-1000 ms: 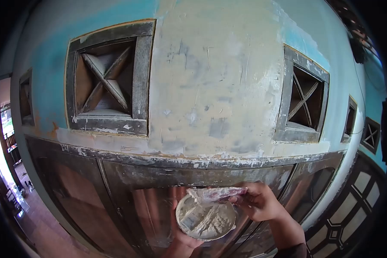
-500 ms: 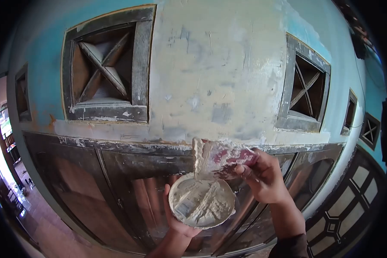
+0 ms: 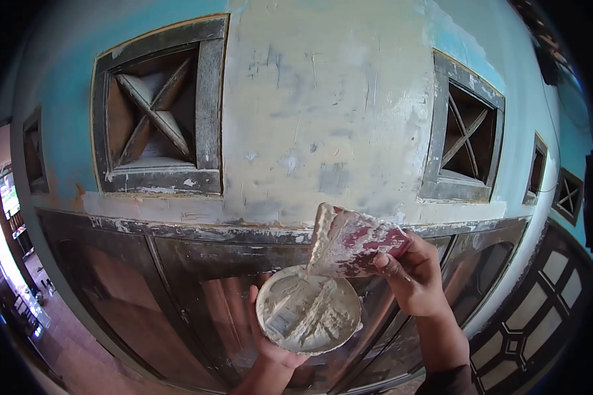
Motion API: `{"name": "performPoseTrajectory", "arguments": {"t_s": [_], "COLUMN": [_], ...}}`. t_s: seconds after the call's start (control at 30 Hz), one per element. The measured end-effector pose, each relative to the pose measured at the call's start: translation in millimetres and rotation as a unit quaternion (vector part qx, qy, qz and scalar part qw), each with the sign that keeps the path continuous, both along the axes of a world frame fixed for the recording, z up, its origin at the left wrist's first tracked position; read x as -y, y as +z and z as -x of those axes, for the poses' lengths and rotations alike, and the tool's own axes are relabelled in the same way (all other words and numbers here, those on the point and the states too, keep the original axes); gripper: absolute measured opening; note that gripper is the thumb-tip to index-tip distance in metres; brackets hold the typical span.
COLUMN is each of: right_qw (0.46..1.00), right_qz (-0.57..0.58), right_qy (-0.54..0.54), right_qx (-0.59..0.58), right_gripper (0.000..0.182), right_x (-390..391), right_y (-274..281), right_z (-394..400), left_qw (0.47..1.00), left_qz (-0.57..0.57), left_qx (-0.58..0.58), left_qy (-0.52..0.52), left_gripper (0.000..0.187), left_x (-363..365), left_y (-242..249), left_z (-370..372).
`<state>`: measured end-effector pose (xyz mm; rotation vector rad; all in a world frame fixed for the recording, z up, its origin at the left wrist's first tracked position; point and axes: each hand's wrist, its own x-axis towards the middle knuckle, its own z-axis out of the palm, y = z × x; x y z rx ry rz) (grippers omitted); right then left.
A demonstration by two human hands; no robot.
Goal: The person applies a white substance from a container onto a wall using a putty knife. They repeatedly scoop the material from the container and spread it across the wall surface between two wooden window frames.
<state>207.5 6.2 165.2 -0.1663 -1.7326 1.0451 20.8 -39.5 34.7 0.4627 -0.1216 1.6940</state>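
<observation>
My left hand supports a shallow round bowl from below and its left side, fingers curled round it. Pale wet putty coats the inside, ridged and heaped toward the right. My right hand pinches a wide dark-red putty spreader by its right end, thumb on the near face. Thick putty smears cover the spreader, heaviest along its left edge. Its lower left corner overlaps the bowl's top rim in this view.
Ahead stands a patchy cream and turquoise wall. Two dark wooden vents with crossed bars, a left vent and a right vent, flank the cream area. Glazed dark wooden panels lie below, under a putty-flecked rail. A doorway brightens the far left.
The putty spreader has shifted right and tilted, its left edge now slanting. The bowl stays almost in place in my left hand. The view has shifted slightly.
</observation>
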Motion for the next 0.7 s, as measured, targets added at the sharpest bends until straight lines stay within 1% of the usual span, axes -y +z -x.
{"name": "performPoseTrajectory", "arguments": {"t_s": [0.2,0.23,0.27,0.3,0.37,0.4,0.43,0.47,0.5,0.53,0.57,0.63,0.67,0.7], "right_qw": [0.998,0.996,0.991,0.990,0.995,0.992,0.987,0.962,0.925,0.864,0.786,0.716,0.692,0.667], "right_qz": [-0.060,-0.078,-0.081,-0.087,-0.074,-0.108,-0.149,-0.245,-0.337,-0.422,-0.498,-0.578,-0.604,-0.630], "right_qy": [-0.025,-0.035,-0.048,-0.047,-0.031,-0.044,-0.059,-0.118,-0.177,-0.273,-0.365,-0.384,-0.377,-0.370], "right_qx": [0.022,0.031,0.098,0.096,0.056,0.046,0.023,0.012,0.001,-0.014,-0.029,-0.081,-0.115,-0.149], "right_gripper": [0.009,0.009,0.010,0.010,0.013,0.015,0.021,0.024,0.027,0.030,0.033,0.032,0.038,0.043], "right_x": [-1.6,-1.1,4.0,5.5,6.9,2.7,2.5,-2.5,-7.6,-7.3,-6.7,-23.4,-34.6,-45.2], "right_y": [-8.0,-5.6,2.1,8.0,20.7,29.8,45.1,62.8,83.0,108.4,137.1,191.2,216.5,240.6], "right_z": [-6.6,-7.1,-9.5,-7.0,-0.6,3.9,10.6,15.3,20.9,31.1,43.2,68.2,83.2,98.6], "left_qw": [1.000,0.999,0.996,0.996,0.998,0.998,0.998,0.996,0.993,0.995,0.995,0.986,0.977,0.975], "left_qz": [-0.017,-0.042,-0.069,-0.074,-0.051,-0.021,-0.026,-0.058,-0.089,-0.055,-0.058,-0.121,-0.153,-0.160], "left_qx": [0.004,0.015,0.025,0.023,-0.025,-0.058,-0.061,-0.071,-0.081,-0.074,-0.075,-0.023,0.003,0.003], "left_qy": [-0.004,-0.029,-0.055,-0.053,-0.030,-0.027,-0.022,-0.010,0.001,0.030,0.033,0.112,0.151,0.154], "left_gripper": [0.058,0.062,0.065,0.065,0.075,0.084,0.084,0.086,0.087,0.086,0.086,0.078,0.075,0.075], "left_x": [0.3,-1.4,-2.8,-2.0,4.0,9.3,12.6,16.3,19.4,21.9,23.7,26.4,27.6,29.2], "left_y": [-6.8,-10.9,-11.7,-8.8,-2.4,1.0,5.6,8.9,10.4,7.4,9.2,13.7,14.8,10.9], "left_z": [2.3,4.6,7.1,8.8,9.1,11.6,14.5,17.4,21.1,24.6,27.9,36.7,42.4,50.6]}}
